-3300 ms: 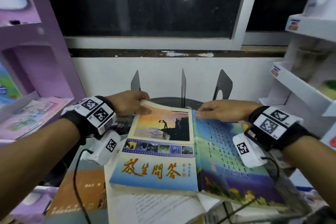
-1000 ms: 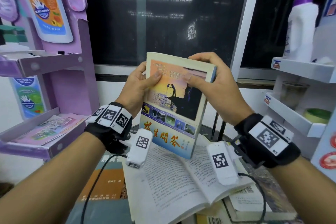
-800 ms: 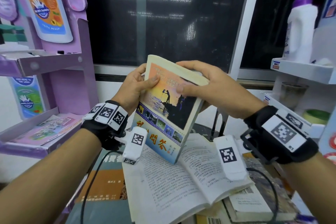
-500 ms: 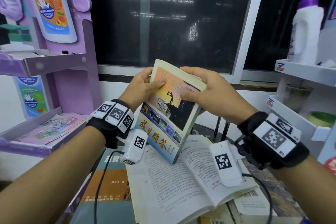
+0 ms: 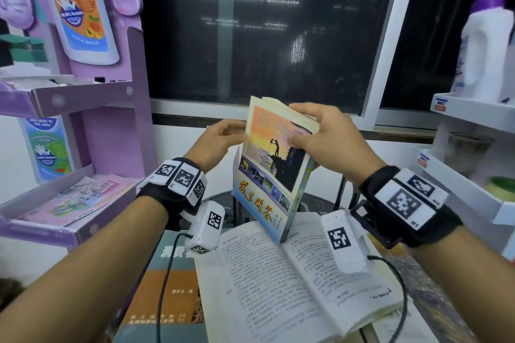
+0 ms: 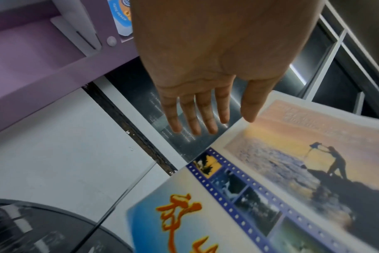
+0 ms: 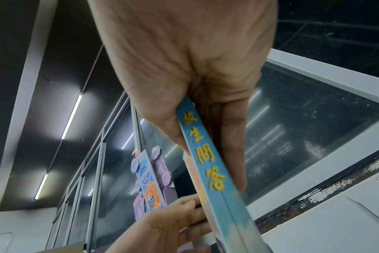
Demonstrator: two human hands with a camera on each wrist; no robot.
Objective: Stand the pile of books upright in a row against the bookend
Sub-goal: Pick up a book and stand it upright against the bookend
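Observation:
A paperback with a sunset cover (image 5: pixel 267 175) stands nearly upright in the air, its lower corner just above an open book (image 5: pixel 292 273) that lies on the pile. My right hand (image 5: pixel 295 125) grips its top, thumb on the cover and fingers behind; the right wrist view shows the blue spine (image 7: pixel 206 154) pinched in that hand (image 7: pixel 206 119). My left hand (image 5: pixel 231 131) is beside the book's left edge with straight fingers (image 6: pixel 206 119), the thumb tip at the cover (image 6: pixel 270 171). The black bookend (image 5: pixel 342 195) stands behind, mostly hidden.
A teal and orange book (image 5: pixel 167 287) lies under the open one, with more books at the lower right (image 5: pixel 404 323). A purple display shelf (image 5: pixel 83 198) stands left. White shelves (image 5: pixel 473 114) with a bottle (image 5: pixel 487 50) stand right. A dark window is behind.
The sunset book has come down and turned more upright, spine to the right. My left thumb has come off the cover and that hand has opened beside the edge. The right hand still grips.

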